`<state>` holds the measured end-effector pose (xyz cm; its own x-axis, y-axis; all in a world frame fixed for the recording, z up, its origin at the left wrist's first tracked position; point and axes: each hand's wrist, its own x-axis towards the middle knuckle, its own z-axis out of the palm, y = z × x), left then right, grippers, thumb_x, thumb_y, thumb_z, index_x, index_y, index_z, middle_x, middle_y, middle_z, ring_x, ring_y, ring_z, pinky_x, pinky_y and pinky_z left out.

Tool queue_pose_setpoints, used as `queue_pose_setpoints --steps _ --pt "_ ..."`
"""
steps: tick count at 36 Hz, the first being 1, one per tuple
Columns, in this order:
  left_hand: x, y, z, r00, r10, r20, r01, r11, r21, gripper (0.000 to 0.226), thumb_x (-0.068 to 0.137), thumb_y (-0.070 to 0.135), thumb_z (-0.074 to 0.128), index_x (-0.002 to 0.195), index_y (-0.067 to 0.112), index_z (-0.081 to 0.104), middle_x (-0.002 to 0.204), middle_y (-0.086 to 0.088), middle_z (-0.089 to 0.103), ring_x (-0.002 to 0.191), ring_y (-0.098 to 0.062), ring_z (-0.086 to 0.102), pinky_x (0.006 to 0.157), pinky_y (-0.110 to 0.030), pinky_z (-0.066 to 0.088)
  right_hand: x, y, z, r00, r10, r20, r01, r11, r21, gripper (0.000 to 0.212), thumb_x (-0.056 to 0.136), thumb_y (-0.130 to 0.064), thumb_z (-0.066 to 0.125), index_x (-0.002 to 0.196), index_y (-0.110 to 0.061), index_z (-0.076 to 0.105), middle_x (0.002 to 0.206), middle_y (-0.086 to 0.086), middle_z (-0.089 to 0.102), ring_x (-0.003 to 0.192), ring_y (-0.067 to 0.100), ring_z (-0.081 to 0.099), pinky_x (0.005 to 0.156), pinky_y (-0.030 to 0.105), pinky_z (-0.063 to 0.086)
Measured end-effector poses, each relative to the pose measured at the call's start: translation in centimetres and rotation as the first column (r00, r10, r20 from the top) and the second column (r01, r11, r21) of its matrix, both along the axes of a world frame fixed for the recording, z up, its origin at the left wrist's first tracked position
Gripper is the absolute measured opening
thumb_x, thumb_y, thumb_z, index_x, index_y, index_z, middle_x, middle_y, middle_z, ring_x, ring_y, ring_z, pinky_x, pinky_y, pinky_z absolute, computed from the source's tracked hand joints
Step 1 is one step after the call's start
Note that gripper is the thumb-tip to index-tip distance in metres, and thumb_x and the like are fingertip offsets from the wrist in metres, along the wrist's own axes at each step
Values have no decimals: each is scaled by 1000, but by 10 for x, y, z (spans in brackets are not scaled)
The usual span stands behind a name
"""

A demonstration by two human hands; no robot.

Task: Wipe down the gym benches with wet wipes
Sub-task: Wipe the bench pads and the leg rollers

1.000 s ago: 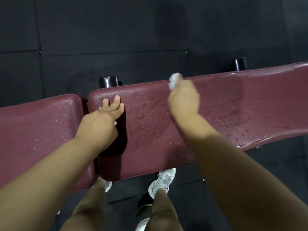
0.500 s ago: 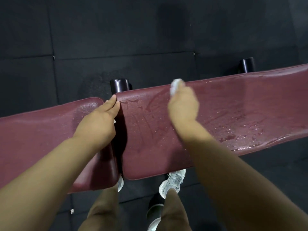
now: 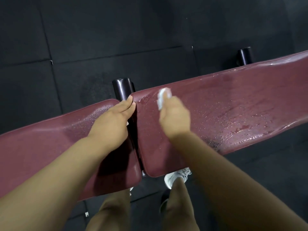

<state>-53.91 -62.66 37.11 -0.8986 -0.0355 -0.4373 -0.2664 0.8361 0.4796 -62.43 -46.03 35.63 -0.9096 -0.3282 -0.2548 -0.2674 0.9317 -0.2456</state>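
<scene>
My right hand (image 3: 175, 120), clutching a crumpled white wipe (image 3: 164, 97), nears the gap (image 3: 134, 132) in the maroon padded bench (image 3: 233, 105); left hand (image 3: 113, 120) stays flat

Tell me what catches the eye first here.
A wet maroon bench runs across the middle, beaded with droplets. The right hand holds a white wipe against it near the far edge. The left hand rests at the gap between the two pads.

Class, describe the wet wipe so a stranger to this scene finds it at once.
Find the long maroon bench, then its wet right pad beside the gap. There the right hand presses down a wet wipe, the small crumpled white wad peeking out ahead of it.
</scene>
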Motion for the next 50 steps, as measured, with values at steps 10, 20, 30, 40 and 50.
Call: queue_pose_setpoints --steps 10,20,30,40,50 --pt "1 6 -4 998 -60 -16 59 997 -40 78 83 -3 54 149 17 18 157 9 0 144 -11 11 113 -20 8 -27 102 18 953 -289 -95 295 954 55 40 97 -17 42 135 -23 48 108 13 60 99 35 58 79 39 45" --pt "-2 16 2 998 -63 6 64 994 -84 79 79 -10 47 149 12 17 158 1 -1 145 -14 7 117 -26 11 92 36 15 904 242 352 -242 969 -45 42 100 -36 26 133 -22 49 113 6 59 97 28 56 71 31 33" --pt "28 58 20 1000 8 -4 -8 1000 -20 72 85 -5 49 149 14 21 158 8 -1 145 -10 -1 113 -25 14 32 150 12 813 -577 -72 580 814 22 49 94 -24 30 140 -22 44 113 14 59 103 32 56 75 28 33" --pt "54 90 10 987 4 162 1 1000 -29 77 90 -2 47 151 18 5 156 9 -17 144 -11 -10 113 -31 22 106 141 -1 968 244 60 -231 957 -176 40 94 -36 35 120 -24 64 87 -5 67 73 24 66 55 34 54" --pt "54 100 0 989 64 137 -58 997 -53 80 86 -9 51 151 14 9 157 7 -14 145 -19 -10 118 -32 6 84 158 -11 751 -659 -25 658 751 -55 36 100 -34 33 125 -22 55 106 3 64 98 26 62 79 28 43"
